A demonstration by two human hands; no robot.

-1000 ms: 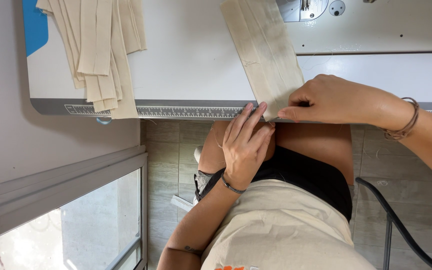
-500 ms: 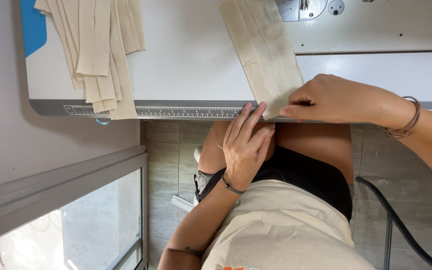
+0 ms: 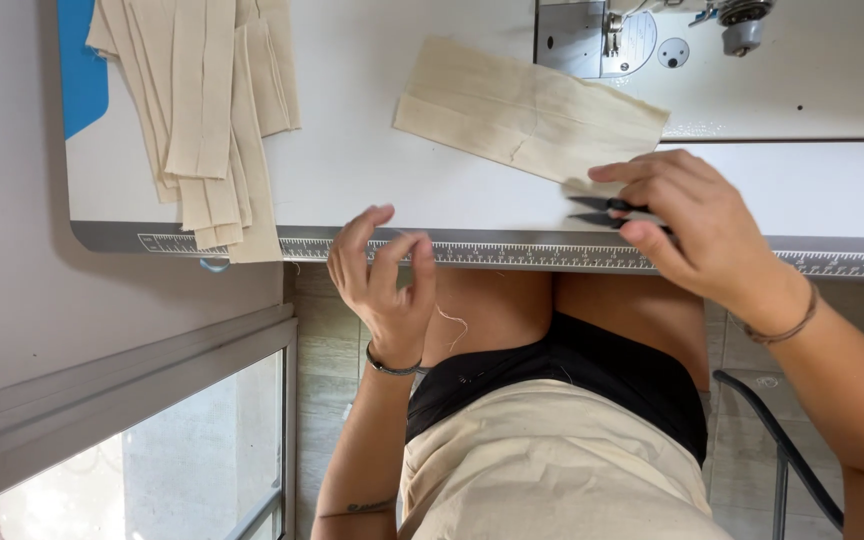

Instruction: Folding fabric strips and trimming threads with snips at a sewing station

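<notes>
My right hand (image 3: pixel 697 225) grips small black thread snips (image 3: pixel 607 210) at the near edge of a beige fabric piece (image 3: pixel 527 110). The piece lies flat on the white sewing table (image 3: pixel 372 170), just in front of the sewing machine (image 3: pixel 652 35). My left hand (image 3: pixel 382 285) hovers over the table's front edge with its fingers curled. A thin loose thread (image 3: pixel 444 315) trails from its fingertips. It is well to the left of the fabric and does not touch it.
A stack of long beige fabric strips (image 3: pixel 202 110) hangs over the table's left front corner. A printed ruler strip (image 3: pixel 512 255) runs along the front edge. My lap lies below, with a window frame (image 3: pixel 122 400) at the lower left.
The fabric piece has gone from overhanging the front edge to lying flat farther back. Both hands have let go of it. My right hand now holds snips, and my left hand has moved left.
</notes>
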